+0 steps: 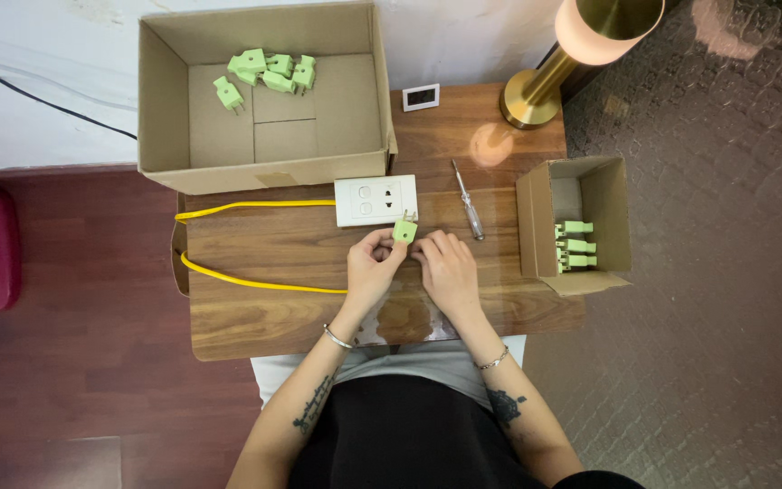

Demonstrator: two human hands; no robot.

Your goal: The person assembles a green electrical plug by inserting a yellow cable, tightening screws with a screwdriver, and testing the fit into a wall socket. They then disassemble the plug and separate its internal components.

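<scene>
Where the table edge nears: left hand [371, 264] grip pinching green plug [405, 232] — right hand [448, 268] grip unclear, perhaps touching.

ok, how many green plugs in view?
About 9: five or so in the large box, one in the left hand, three in the small box. More may be hidden.

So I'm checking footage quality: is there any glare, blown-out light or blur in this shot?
Head view: the lamp shade is blown out to a pale glow, and it throws a bright glare spot on the wooden table. Light is otherwise even, with soft shadows. The left hand and right hand look sharp around the green plug, with no visible motion blur.
</scene>
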